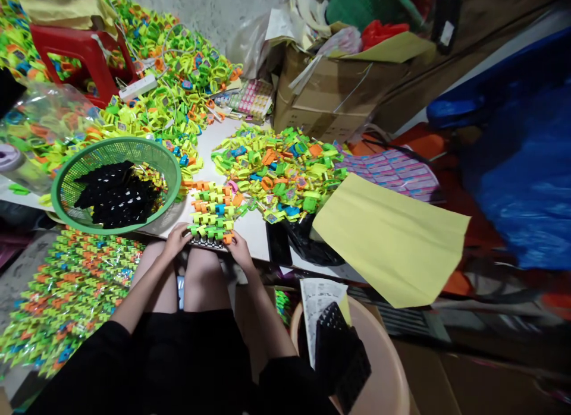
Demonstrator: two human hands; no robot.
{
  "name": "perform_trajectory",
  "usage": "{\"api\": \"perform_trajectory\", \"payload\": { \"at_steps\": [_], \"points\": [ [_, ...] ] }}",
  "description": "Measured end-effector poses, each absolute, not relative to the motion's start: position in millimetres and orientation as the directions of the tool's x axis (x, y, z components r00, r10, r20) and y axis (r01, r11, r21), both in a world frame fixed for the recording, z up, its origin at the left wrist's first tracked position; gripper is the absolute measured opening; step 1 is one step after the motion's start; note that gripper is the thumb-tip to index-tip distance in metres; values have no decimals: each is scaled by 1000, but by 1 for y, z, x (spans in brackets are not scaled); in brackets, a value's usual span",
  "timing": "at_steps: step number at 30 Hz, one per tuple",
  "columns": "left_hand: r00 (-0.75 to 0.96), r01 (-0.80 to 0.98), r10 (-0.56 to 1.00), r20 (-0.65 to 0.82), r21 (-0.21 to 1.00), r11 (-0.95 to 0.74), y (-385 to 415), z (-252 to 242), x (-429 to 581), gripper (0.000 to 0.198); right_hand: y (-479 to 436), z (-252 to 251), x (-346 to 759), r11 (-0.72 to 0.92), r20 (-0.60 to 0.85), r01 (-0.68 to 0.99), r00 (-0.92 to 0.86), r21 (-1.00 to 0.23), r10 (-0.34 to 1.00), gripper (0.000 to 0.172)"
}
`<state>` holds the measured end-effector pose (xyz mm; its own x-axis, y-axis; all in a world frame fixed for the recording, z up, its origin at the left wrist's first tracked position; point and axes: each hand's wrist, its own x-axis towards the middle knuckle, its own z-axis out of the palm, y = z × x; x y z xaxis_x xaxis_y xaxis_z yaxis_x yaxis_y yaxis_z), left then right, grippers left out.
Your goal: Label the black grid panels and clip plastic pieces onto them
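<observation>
My left hand [177, 239] and my right hand [239, 248] grip the two ends of a black tray [209, 243] at the near edge of the white table [254, 225], above my knees. A row of green and orange plastic toy watches [210, 229] lies on the tray. More rows of the same watches [213, 201] are stacked just behind it. A loose heap of colourful watches [279, 165] spreads to the right of these rows.
A green mesh basket [116, 186] with black parts stands at the left. Packed watches in clear bags [66, 284] lie lower left. A yellow sheet [392, 236], a cardboard box [330, 94], a red stool [80, 52] and a beige tub [383, 367] surround the table.
</observation>
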<state>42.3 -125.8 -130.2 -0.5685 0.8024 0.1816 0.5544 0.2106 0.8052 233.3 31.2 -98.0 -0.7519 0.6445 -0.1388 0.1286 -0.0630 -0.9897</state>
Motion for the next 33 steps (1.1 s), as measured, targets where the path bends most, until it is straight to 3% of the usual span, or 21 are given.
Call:
{"api": "perform_trajectory", "payload": {
  "at_steps": [9, 13, 17, 21, 26, 30, 33],
  "points": [
    [-518, 652, 832, 200, 722, 232, -126, -123, 39, 9, 31, -107, 229, -6, -129, 168, -736, -986, 665, 32],
    [-509, 655, 838, 194, 719, 231, -126, -119, 38, 9, 39, -102, 236, 154, -30, 190, -715, -970, 698, 30],
    [-537, 651, 822, 193, 715, 257, -124, -119, 41, 10, 51, -97, 234, 296, 64, 349, -545, -889, 836, 20],
    [-571, 650, 800, 185, 697, 303, -127, -120, 50, 12, 65, -94, 219, 346, 42, 475, -540, -809, 840, 11],
    [-541, 705, 809, 228, 648, 289, -139, -120, 61, 31, 83, -88, 231, 298, -102, 546, -585, -783, 804, 9],
    [-498, 764, 832, 245, 577, 288, -143, -123, 64, 49, 87, -81, 267, 167, -245, 570, -575, -805, 780, 14],
    [-505, 778, 830, 236, 540, 321, -139, -126, 67, 46, 77, -77, 292, 99, -184, 430, -569, -897, 802, 22]
  ]
}}
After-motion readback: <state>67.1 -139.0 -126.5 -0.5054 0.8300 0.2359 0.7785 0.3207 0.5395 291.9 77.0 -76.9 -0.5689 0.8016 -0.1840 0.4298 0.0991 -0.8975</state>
